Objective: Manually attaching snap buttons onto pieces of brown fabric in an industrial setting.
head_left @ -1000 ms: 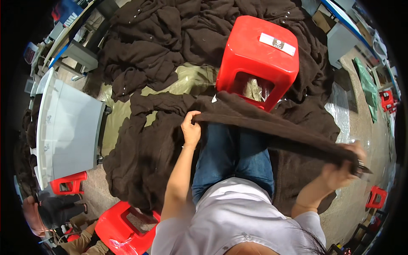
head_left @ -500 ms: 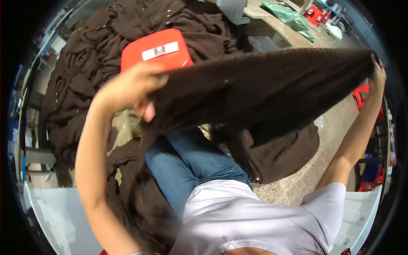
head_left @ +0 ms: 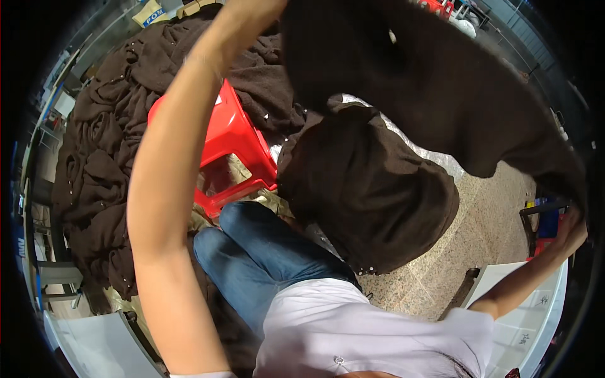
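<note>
A dark brown piece of fabric (head_left: 435, 82), perhaps a garment, is spread between my raised hands, sagging in the middle. My left hand (head_left: 265, 9) is at the upper edge of the view, closed at the fabric's left end; its fingers are mostly cut off. Low at the far right, my right hand (head_left: 572, 230) grips the other end. Below the stretched piece, a heap of the same brown fabric (head_left: 378, 195) lies in front of my knees, a few small shiny dots along its lower edge. A red plastic stool (head_left: 242, 135) stands partly behind my left forearm.
A large pile of brown fabric (head_left: 101, 151) fills the left and the back. Speckled floor (head_left: 485, 214) shows at the right. White panels (head_left: 101, 340) flank me on both sides. A printed sack (head_left: 150, 14) sits behind the pile.
My left hand has risen away from me to the top edge, while my right hand has come down and nearer. The fabric has swung higher, uncovering more of the stool and the heap.
</note>
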`<state>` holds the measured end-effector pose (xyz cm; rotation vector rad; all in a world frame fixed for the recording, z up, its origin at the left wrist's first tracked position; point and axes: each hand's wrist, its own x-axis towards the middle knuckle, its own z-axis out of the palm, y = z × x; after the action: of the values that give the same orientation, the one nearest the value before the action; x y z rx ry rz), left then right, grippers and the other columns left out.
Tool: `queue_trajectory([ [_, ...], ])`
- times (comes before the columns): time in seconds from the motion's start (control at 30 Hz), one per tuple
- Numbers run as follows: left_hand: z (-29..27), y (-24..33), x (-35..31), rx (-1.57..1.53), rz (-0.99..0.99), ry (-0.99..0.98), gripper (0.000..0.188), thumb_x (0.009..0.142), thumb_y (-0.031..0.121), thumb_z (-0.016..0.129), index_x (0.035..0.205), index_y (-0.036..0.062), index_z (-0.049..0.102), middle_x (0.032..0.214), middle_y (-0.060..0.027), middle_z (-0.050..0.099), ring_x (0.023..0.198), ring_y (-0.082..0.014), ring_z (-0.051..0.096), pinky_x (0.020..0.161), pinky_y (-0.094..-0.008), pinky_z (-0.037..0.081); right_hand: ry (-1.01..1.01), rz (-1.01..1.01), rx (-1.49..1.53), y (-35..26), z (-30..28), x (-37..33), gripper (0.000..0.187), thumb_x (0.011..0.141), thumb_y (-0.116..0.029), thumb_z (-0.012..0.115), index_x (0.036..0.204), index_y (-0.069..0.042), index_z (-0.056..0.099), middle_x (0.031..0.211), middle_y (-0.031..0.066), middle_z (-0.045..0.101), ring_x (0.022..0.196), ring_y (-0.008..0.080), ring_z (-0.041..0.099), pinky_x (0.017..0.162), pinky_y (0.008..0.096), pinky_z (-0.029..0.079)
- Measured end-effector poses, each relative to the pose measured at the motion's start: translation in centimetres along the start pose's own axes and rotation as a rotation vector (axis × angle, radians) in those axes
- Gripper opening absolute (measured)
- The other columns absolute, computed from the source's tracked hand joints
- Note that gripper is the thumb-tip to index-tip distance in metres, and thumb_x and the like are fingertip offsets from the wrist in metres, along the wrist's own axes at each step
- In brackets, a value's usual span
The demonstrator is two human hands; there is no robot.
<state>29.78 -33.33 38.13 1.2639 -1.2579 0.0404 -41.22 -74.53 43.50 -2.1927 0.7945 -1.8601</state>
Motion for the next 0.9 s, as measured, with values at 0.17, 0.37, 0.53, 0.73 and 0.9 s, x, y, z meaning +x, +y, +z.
queue_trajectory([
  [0.17,4.0,-4.1,-13.3,0.189,-0.009,-0.312,0.036,0.069,-0.012,0.045,0.097,0.0004,0.065,0.124,-0.0156,0.061,0.121,-0.0282,0.056,0.104,-0.0353,0.042,-0.611,0.315,-0.028,1.2,-0.5,-16.9,0.028,0.087,-0.024,0.07,0.104,-0.006,0.057,0.096,0.0026,0.054,0.097,0.0158,0.052,0.09,0.0303,0.042],
  [0.37,7.4,-12.3,-30.3,0.5,-0.469,-0.672,0.027,0.076,-0.003,0.06,0.101,0.0032,0.065,0.14,-0.0198,0.049,0.127,-0.0374,0.048,0.104,-0.0391,0.043,-1.582,1.147,-0.247,-4.7,13.5,-30.8,0.038,0.069,-0.031,0.087,0.077,0.001,0.069,0.06,0.003,0.056,0.049,0.0137,0.051,0.041,0.0294,0.037],
  [0.53,7.2,-10.3,-40.7,0.599,-0.645,-0.504,0.06,0.081,0.017,0.073,0.137,0.019,0.05,0.151,-0.0198,0.036,0.141,-0.0388,0.031,0.11,-0.0534,0.034,-1.858,0.983,-0.408,-4.8,20.0,-43.7,0.043,0.074,-0.029,0.085,0.107,-0.004,0.072,0.103,0.0033,0.073,0.09,0.0212,0.069,0.062,0.0421,0.061],
  [0.73,3.0,1.4,-48.5,0.82,-0.686,0.153,0.037,0.086,0.014,0.068,0.121,0.0084,0.06,0.15,-0.0187,0.038,0.145,-0.0368,0.024,0.115,-0.0521,0.026,-1.84,0.697,0.162,-13.8,28.3,-50.7,0.036,0.094,-0.032,0.064,0.088,0.002,0.071,0.052,0.0039,0.059,0.043,0.0086,0.054,0.039,0.025,0.042],
  [0.9,0.8,11.9,-63.5,1.346,-1.076,0.794,0.035,0.082,0.012,0.071,0.116,0.0054,0.062,0.136,-0.0198,0.052,0.13,-0.0407,0.043,0.109,-0.0473,0.036,-1.672,0.457,0.696,-26.3,38.2,-54.0,0.029,0.103,-0.023,0.049,0.092,-0.001,0.065,0.052,-0.0011,0.048,0.046,0.0048,0.045,0.046,0.0205,0.034],
])
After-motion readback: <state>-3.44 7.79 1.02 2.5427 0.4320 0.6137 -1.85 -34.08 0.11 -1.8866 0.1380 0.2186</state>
